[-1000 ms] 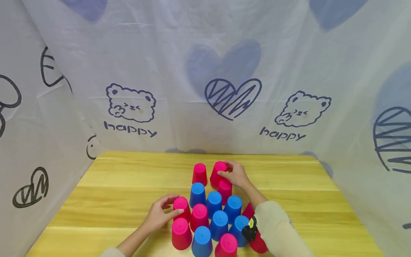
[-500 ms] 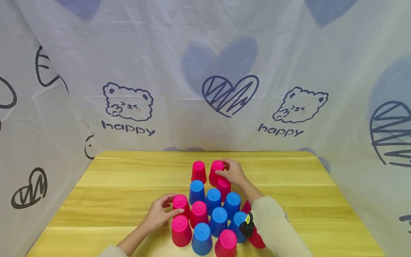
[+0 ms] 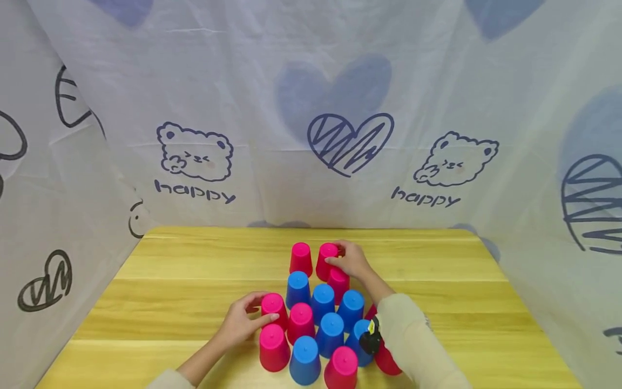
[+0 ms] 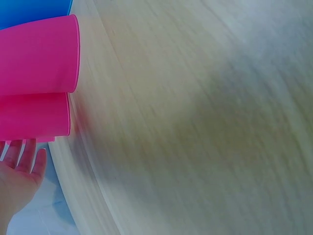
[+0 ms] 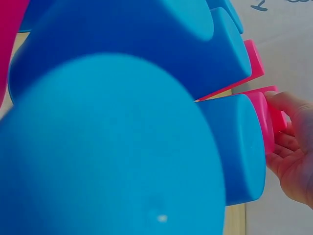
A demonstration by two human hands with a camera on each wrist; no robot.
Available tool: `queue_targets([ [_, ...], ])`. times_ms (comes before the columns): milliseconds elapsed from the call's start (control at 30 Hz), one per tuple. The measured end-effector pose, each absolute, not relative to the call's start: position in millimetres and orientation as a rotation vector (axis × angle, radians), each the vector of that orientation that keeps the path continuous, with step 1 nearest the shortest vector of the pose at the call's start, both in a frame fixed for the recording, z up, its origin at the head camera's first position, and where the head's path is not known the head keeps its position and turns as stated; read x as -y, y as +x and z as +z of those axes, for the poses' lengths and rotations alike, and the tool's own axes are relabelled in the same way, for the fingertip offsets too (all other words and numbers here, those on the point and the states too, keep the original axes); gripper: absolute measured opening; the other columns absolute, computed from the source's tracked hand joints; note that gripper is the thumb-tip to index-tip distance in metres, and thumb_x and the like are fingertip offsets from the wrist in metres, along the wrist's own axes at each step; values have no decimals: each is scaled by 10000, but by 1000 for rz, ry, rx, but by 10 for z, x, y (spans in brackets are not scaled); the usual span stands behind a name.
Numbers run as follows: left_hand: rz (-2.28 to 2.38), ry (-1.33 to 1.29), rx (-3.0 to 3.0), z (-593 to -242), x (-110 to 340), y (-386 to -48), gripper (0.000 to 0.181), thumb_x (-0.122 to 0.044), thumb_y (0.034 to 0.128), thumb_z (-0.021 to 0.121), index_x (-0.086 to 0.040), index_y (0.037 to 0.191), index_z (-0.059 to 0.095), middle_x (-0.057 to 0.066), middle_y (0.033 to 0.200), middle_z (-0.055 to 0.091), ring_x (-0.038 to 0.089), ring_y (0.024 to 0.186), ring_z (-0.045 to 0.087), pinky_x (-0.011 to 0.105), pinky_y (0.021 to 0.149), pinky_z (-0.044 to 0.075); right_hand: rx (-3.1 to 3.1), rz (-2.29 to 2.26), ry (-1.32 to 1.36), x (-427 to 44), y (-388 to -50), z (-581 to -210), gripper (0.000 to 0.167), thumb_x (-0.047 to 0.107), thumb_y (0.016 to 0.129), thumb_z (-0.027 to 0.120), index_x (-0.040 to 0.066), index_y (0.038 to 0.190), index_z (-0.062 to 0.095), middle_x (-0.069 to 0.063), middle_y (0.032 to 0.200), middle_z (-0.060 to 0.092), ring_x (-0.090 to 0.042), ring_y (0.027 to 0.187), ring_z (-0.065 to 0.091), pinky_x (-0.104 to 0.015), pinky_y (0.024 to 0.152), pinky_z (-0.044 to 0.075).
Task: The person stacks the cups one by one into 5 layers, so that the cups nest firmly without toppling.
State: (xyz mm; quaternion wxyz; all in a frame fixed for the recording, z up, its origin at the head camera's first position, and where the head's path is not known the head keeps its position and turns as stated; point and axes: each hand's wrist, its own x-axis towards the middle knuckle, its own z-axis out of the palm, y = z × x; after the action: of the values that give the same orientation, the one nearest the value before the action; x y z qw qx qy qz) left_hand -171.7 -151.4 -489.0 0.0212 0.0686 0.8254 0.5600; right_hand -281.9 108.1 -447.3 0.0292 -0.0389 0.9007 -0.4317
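Note:
Pink and blue cups stand upside down in a close cluster on the wooden table. At the cluster's left side, my left hand (image 3: 241, 322) holds a pink cup (image 3: 272, 309), thumb in front and fingers behind. Just in front of it stands another pink cup (image 3: 274, 348). My right hand (image 3: 351, 260) grips a pink cup (image 3: 325, 265) at the back, its thumb across the near side. To the left of that cup, slightly apart, is a second back pink cup (image 3: 301, 260). In the right wrist view, blue cups (image 5: 230, 152) partly hide the right hand's cup.
Several blue cups (image 3: 332, 335) fill the middle of the cluster, with a pink cup (image 3: 342, 370) at the front. Red-pink cups (image 3: 387, 361) are partly hidden under the right sleeve (image 3: 418, 340). Bare tabletop (image 3: 170, 292) lies to the left; a printed cloth (image 3: 272, 178) hangs behind.
My right hand and its pink cup have shifted slightly left, narrowing the gap to the other back cup. The left hand stays almost still on its cup. The head view has tilted a little.

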Motion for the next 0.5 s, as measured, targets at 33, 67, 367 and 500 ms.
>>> queue_targets([
  [33, 1737, 222, -2559, -4890, 1513, -1721, 438, -159, 759, 757, -41, 1153, 604, 93, 1053, 668, 216, 985, 613, 394, 876, 517, -2780, -1327, -116, -1084, -2826, -4469, 475, 125, 796, 717, 30, 1231, 551, -156, 1125, 608, -293, 1032, 569, -362, 755, 566],
  [67, 1733, 229, -2555, -4887, 1511, -1724, 441, -167, 764, 755, -42, 1158, 601, 95, 1059, 666, 218, 990, 611, 396, 879, 516, -2781, -1323, -113, -1086, -2832, -4466, 474, 125, 796, 717, 31, 1230, 551, -156, 1126, 607, -294, 1034, 568, -364, 758, 565],
  [367, 1717, 256, -2571, -4888, 1512, -1727, 462, -170, 750, 767, -29, 1155, 595, 112, 1052, 666, 244, 988, 611, 393, 873, 516, -2769, -1319, -115, -1066, -2843, -4483, 444, 112, 798, 715, 15, 1204, 564, -168, 1100, 618, -299, 1008, 585, -364, 749, 568],
  [500, 1716, 256, -2582, -4904, 1505, -1733, 459, -166, 746, 770, -32, 1150, 599, 106, 1051, 668, 246, 990, 611, 391, 873, 515, -2786, -1317, -143, -1067, -2838, -4510, 416, 102, 796, 713, 2, 1177, 579, -174, 1093, 626, -305, 1003, 591, -372, 762, 566],
])
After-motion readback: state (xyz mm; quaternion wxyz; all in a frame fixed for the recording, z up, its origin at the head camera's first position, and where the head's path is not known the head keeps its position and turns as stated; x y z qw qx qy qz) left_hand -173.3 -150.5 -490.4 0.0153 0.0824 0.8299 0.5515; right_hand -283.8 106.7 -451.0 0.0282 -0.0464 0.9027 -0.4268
